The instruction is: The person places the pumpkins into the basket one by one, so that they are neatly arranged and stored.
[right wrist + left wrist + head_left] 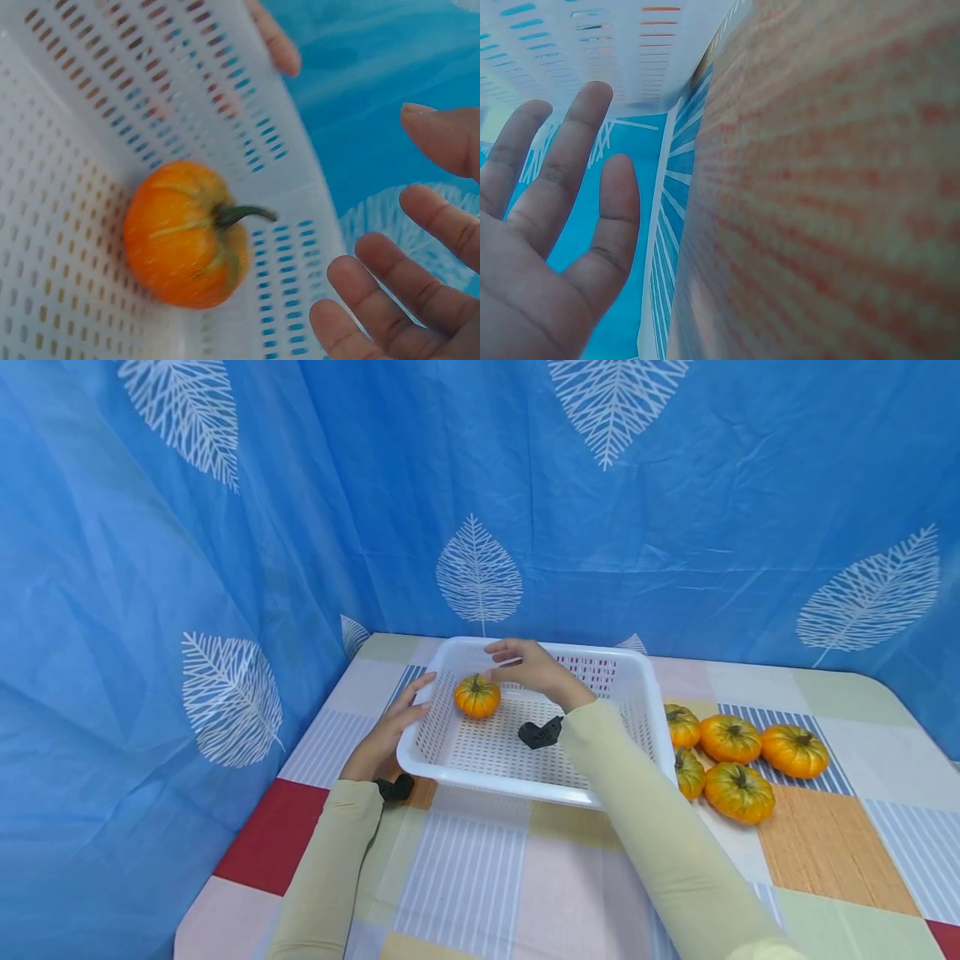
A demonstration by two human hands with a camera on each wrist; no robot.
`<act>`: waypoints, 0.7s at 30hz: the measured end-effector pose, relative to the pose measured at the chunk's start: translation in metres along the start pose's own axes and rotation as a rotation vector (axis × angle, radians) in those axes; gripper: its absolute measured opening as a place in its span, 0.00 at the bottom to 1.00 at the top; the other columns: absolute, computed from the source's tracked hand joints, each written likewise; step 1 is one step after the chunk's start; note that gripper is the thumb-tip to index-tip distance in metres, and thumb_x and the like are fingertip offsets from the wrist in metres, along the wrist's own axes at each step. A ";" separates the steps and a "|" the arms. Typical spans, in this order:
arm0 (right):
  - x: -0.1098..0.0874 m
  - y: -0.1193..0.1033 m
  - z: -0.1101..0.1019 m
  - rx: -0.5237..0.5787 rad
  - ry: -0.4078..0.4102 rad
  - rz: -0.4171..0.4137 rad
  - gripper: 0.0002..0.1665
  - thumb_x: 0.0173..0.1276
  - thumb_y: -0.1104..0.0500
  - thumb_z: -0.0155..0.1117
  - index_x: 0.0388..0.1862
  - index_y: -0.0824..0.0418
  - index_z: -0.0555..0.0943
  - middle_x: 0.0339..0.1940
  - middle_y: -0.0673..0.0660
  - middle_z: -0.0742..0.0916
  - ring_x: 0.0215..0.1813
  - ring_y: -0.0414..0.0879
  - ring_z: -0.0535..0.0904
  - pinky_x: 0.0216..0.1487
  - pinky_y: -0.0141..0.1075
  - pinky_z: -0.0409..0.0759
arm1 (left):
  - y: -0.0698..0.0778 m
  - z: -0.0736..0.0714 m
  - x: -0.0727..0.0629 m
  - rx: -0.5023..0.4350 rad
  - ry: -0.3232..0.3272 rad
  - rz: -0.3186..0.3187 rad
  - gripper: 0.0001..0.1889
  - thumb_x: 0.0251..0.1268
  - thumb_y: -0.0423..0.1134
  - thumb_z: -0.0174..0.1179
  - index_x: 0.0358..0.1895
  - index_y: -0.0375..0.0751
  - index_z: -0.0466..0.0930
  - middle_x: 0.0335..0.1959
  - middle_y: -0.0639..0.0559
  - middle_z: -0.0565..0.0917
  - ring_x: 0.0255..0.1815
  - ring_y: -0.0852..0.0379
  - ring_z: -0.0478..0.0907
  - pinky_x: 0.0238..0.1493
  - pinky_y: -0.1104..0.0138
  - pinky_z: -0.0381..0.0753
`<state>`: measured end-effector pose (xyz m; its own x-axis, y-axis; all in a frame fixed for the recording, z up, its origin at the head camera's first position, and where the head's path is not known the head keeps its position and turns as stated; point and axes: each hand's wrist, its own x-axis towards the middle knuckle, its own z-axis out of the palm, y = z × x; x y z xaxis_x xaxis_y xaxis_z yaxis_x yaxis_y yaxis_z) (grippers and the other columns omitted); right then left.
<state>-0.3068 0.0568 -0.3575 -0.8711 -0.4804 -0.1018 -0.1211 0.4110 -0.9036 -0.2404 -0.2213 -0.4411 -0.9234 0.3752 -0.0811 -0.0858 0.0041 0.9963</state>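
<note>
Near the middle of the head view, a pumpkin (477,698) is seen inside the basket (495,784), just left of and below the right hand (534,669), whose fingers are held apart. The left hand (390,727), fingers extended, is placed at the basket's left side.

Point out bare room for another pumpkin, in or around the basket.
In the white plastic basket, the floor is bare right of the lone pumpkin, though the right sleeve hides part. The patchwork tablecloth is free in front of the basket, between left sleeve and right. Crowded: right of the basket, where five pumpkins bunch.
</note>
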 end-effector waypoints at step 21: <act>-0.049 -0.024 -0.003 0.057 0.078 -0.208 0.30 0.77 0.61 0.70 0.76 0.65 0.77 0.73 0.67 0.81 0.73 0.63 0.78 0.72 0.57 0.77 | -0.004 -0.004 0.003 0.001 -0.032 0.062 0.37 0.85 0.42 0.42 0.90 0.53 0.40 0.91 0.41 0.43 0.78 0.24 0.61 0.67 0.32 0.74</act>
<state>-0.2621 0.0726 -0.3296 -0.8648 -0.4877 0.1194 -0.2763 0.2637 -0.9242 -0.2444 -0.2235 -0.4454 -0.9143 0.4046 -0.0181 -0.0282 -0.0192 0.9994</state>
